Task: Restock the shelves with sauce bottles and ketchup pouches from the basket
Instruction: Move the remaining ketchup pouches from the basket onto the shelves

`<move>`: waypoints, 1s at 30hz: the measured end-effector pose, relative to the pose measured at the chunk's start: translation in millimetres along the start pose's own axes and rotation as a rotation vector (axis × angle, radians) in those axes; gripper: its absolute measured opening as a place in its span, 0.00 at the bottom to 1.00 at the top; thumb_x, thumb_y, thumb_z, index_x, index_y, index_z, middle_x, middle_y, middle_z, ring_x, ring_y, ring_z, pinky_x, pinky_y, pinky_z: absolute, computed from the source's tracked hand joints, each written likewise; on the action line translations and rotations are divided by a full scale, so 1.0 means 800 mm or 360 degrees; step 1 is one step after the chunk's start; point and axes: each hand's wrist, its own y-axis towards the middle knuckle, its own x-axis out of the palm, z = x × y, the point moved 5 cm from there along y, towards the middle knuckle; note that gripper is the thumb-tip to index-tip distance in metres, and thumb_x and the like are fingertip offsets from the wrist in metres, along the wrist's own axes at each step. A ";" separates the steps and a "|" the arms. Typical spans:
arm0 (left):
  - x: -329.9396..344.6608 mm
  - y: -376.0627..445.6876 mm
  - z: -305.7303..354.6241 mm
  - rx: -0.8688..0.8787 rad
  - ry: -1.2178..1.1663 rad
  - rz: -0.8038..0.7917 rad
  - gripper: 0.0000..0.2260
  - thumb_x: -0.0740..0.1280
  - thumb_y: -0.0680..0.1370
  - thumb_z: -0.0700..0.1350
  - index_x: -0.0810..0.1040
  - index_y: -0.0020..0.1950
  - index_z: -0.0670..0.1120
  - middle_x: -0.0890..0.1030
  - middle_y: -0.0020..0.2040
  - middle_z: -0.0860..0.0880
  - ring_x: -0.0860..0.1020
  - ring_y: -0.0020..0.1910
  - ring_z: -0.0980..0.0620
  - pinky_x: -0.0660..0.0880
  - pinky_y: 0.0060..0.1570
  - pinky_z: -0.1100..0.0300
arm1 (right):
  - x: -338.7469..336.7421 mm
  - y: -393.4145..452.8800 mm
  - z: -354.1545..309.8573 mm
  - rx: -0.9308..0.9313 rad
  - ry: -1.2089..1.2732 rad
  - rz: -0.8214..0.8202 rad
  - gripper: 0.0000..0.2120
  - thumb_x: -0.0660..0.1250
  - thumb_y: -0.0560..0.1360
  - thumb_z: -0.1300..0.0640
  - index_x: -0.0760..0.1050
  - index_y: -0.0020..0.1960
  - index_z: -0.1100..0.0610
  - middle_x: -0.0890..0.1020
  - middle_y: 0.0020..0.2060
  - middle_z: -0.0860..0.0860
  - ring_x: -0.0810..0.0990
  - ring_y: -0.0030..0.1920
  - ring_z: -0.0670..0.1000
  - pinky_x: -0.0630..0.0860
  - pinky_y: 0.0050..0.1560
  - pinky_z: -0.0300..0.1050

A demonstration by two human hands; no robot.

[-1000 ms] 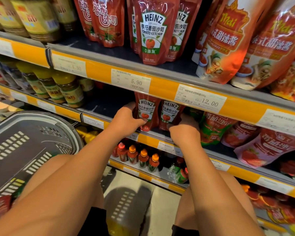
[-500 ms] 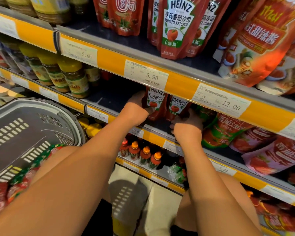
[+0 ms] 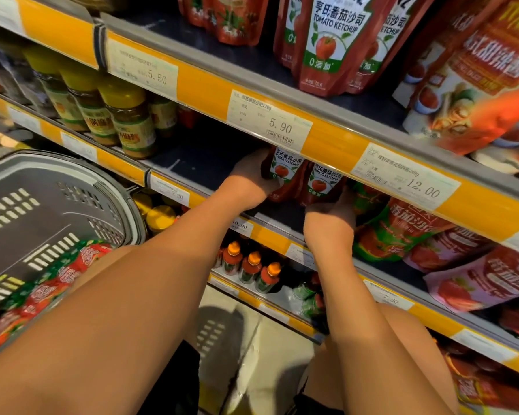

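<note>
Two red Heinz ketchup pouches stand side by side on the middle shelf (image 3: 270, 217), under the 5.90 price tag. My left hand (image 3: 249, 184) grips the left pouch (image 3: 283, 172) from its left side. My right hand (image 3: 331, 212) holds the right pouch (image 3: 322, 182) at its base, fingers curled behind it and partly hidden. The grey plastic basket (image 3: 57, 175) sits at the lower left, with several red and green ketchup pouches (image 3: 51, 283) lying in it.
Yellow-capped sauce jars (image 3: 123, 115) stand left on the same shelf. Green and pink tomato sauce pouches (image 3: 402, 232) lean at the right. Larger Heinz pouches (image 3: 333, 40) fill the shelf above. Small orange-capped bottles (image 3: 249, 265) line the lower shelf. My knees are below.
Both hands have pushed the two Heinz pouches deeper onto the middle shelf. My head has come closer and tilted, showing more of the basket's contents.
</note>
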 end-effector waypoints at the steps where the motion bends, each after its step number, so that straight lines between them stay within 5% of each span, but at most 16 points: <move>1: 0.000 0.002 0.000 0.0008 0.0023 -0.0009 0.27 0.75 0.77 0.45 0.72 0.75 0.49 0.77 0.71 0.49 0.75 0.70 0.49 0.67 0.60 0.63 | 0.000 0.001 -0.001 -0.0018 0.0029 0.0030 0.14 0.65 0.79 0.59 0.71 0.63 0.56 0.79 0.41 0.55 0.81 0.49 0.63 0.74 0.44 0.48; 8: 0.004 0.004 0.001 0.0045 0.0070 0.0027 0.26 0.74 0.78 0.46 0.72 0.75 0.50 0.78 0.71 0.48 0.75 0.70 0.48 0.67 0.61 0.63 | 0.006 -0.007 0.001 0.0066 0.0160 -0.0023 0.12 0.70 0.76 0.58 0.75 0.58 0.59 0.76 0.39 0.46 0.80 0.49 0.59 0.73 0.45 0.47; 13: 0.010 0.001 0.008 0.0048 0.0054 0.0030 0.26 0.73 0.79 0.45 0.71 0.76 0.50 0.78 0.71 0.48 0.75 0.70 0.46 0.68 0.62 0.62 | 0.012 -0.020 -0.008 0.0042 0.0155 -0.0042 0.26 0.70 0.75 0.57 0.69 0.71 0.58 0.81 0.58 0.58 0.81 0.55 0.62 0.80 0.54 0.57; 16: 0.008 -0.005 0.011 0.0050 0.0040 0.0044 0.26 0.73 0.79 0.44 0.71 0.76 0.50 0.78 0.70 0.48 0.76 0.69 0.46 0.71 0.64 0.58 | 0.005 -0.021 -0.011 -0.0002 0.0210 0.0003 0.17 0.69 0.73 0.58 0.68 0.59 0.55 0.81 0.51 0.59 0.80 0.47 0.61 0.79 0.49 0.55; 20: -0.001 -0.014 0.012 0.0044 0.0034 0.0075 0.26 0.74 0.77 0.44 0.72 0.75 0.49 0.79 0.69 0.47 0.77 0.68 0.45 0.74 0.66 0.53 | -0.008 -0.027 -0.011 -0.0027 0.0285 0.0088 0.19 0.70 0.74 0.60 0.69 0.62 0.56 0.80 0.50 0.53 0.80 0.48 0.57 0.79 0.50 0.53; 23: -0.013 -0.021 0.008 0.0022 -0.0001 0.0119 0.29 0.75 0.77 0.45 0.70 0.77 0.48 0.76 0.72 0.46 0.75 0.71 0.45 0.73 0.68 0.52 | -0.015 -0.032 -0.009 -0.0030 0.0335 0.0108 0.10 0.70 0.73 0.60 0.71 0.51 0.55 0.76 0.39 0.49 0.76 0.38 0.53 0.75 0.41 0.50; 30: -0.055 -0.051 -0.006 -0.0092 -0.0126 0.0285 0.27 0.75 0.77 0.49 0.72 0.75 0.49 0.77 0.70 0.46 0.78 0.64 0.46 0.75 0.58 0.56 | -0.004 -0.065 -0.025 -0.0198 0.0243 -0.0028 0.18 0.69 0.75 0.59 0.74 0.64 0.51 0.78 0.56 0.48 0.78 0.58 0.51 0.77 0.55 0.52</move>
